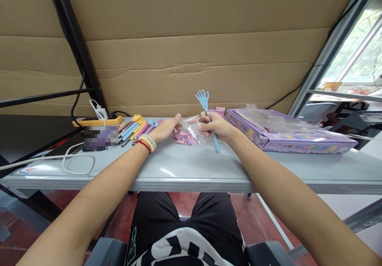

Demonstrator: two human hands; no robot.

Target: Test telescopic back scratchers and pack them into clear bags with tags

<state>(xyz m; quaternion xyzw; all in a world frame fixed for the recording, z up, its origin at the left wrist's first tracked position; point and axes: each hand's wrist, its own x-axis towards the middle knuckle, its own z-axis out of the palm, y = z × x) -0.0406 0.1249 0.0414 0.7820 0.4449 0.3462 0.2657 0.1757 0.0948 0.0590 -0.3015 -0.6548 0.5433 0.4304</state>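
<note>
My right hand (219,126) is closed round the metal shaft of a light blue back scratcher (203,99). Its hand-shaped head points up, and its blue handle end reaches down near the tabletop. A clear plastic bag (193,127) stretches between my two hands, and the right fingers press against it too. My left hand (168,128), wearing beaded bracelets and a red band, has its fingers curled in at the bag's left edge; the fingertips are partly hidden. Small pink printed cards (186,137) lie in a loose pile on the table below the bag.
Left of my hands lie several coloured back scratchers (135,127) in a heap. Beyond them are a blurred-out item (100,137), a white cable (79,173) and a yellow-orange power strip (115,121). A purple box (304,141) with plastic bags on top stands at the right. Cardboard (193,51) backs the table.
</note>
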